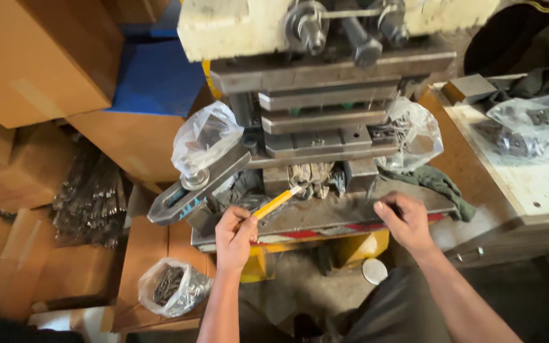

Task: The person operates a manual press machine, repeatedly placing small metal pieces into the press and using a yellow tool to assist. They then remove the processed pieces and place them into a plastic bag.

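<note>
The left hand (235, 234) is closed around the rear end of a yellow-handled brush (276, 202), fingers wrapped and thumb on top, so that the shaft runs up and to the right out of the fist and its pale tip sits just below the die opening of the press (325, 121). The brush appears light and stiff along the handle, with a softer tip (the bristles themselves are too small to make out); a hold near the rear of the handle, as shown, gives reach into the die while keeping the knuckles clear of the plates. The left forearm rises almost straight up from the lower edge of the view, wrist slightly bent toward the machine. To the right of the grip, well apart, the right hand (406, 219) rests on the press bed (351, 216), fingers curled together; whether they pinch a small part cannot be told. Its forearm enters diagonally from the lower right. Beyond the brush tip lies a cluster of grey metal pieces (316, 174). Left of the grip a steel lever (199, 184) slants downward, with a clear plastic bag (206, 133) above it; below the grip another bag of metal parts (173, 287) sits on cardboard. A green rag (436, 181) lies past the right hand.
</note>
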